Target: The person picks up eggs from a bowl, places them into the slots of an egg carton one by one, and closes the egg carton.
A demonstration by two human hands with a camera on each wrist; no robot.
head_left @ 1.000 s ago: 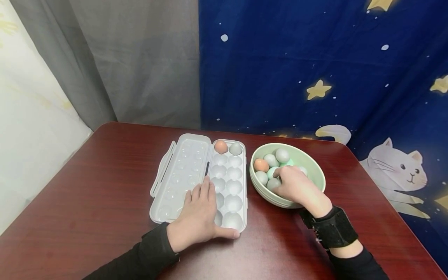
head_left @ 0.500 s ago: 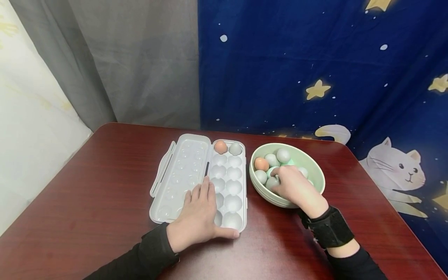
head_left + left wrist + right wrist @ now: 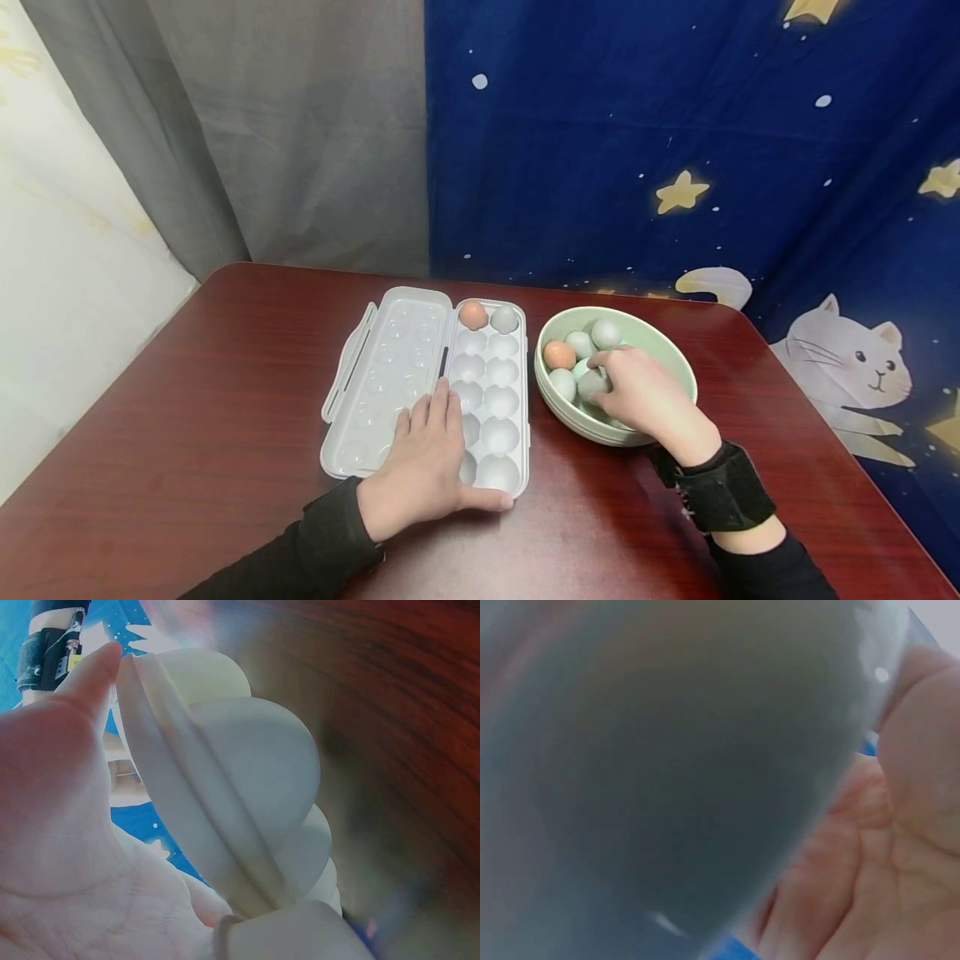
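Note:
An egg carton (image 3: 517, 400) lies with its lid (image 3: 397, 358) folded out to the left. In its far row sit an orange-brown egg (image 3: 473, 315) and a grey-white egg (image 3: 504, 319). My left hand (image 3: 423, 467) rests across the carton's near end, fingers straight, thumb along the near edge; the left wrist view has the cup undersides (image 3: 255, 765) beside that thumb. Inside the pale green bowl (image 3: 678, 375), my right hand (image 3: 645, 392) pinches a grey-white egg (image 3: 592, 385) between thumb and fingers. This egg (image 3: 667, 787) looms blurred in the right wrist view.
Around the pinched egg the bowl holds several more, among them an orange-brown egg (image 3: 559, 355) and a grey egg (image 3: 606, 333). Both containers stand on a dark red wooden table (image 3: 247, 375). A blue starry curtain (image 3: 570, 150) hangs behind its far edge.
My right hand has shifted slightly right and back within the bowl, and the grey-white egg at its fingertips has moved up with it. The left hand and carton have stayed put.

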